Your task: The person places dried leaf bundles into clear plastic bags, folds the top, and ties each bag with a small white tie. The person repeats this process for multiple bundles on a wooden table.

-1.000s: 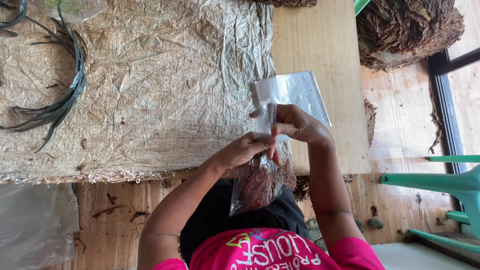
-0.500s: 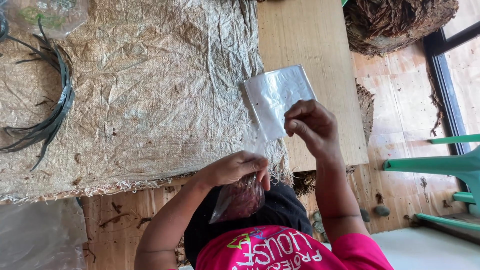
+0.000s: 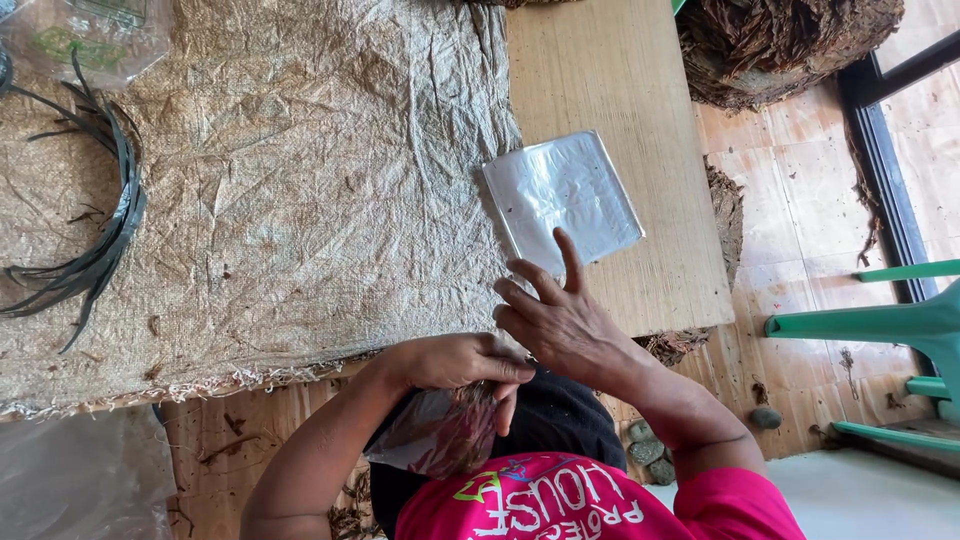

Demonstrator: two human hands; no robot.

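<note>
My left hand (image 3: 455, 362) is shut on the mouth of a clear plastic bag (image 3: 440, 435) filled with brown shredded leaf. The bag hangs low against my pink shirt. My right hand (image 3: 562, 318) holds nothing. Its fingers are spread just above the left hand, and the fingertips point at a flat stack of empty clear bags (image 3: 562, 195). That stack lies on a pale wooden board (image 3: 600, 80), and the hand is not touching it.
A worn burlap sheet (image 3: 280, 200) covers the work surface, with dark curved strips (image 3: 95, 250) at its left. A heap of dried brown leaf (image 3: 790, 40) sits at the top right. A green chair (image 3: 880, 325) stands to the right, and small stones (image 3: 645, 445) lie on the floor.
My right hand has let go of the filled bag's top and opened toward the stack. My left hand has lowered the filled bag to my lap.
</note>
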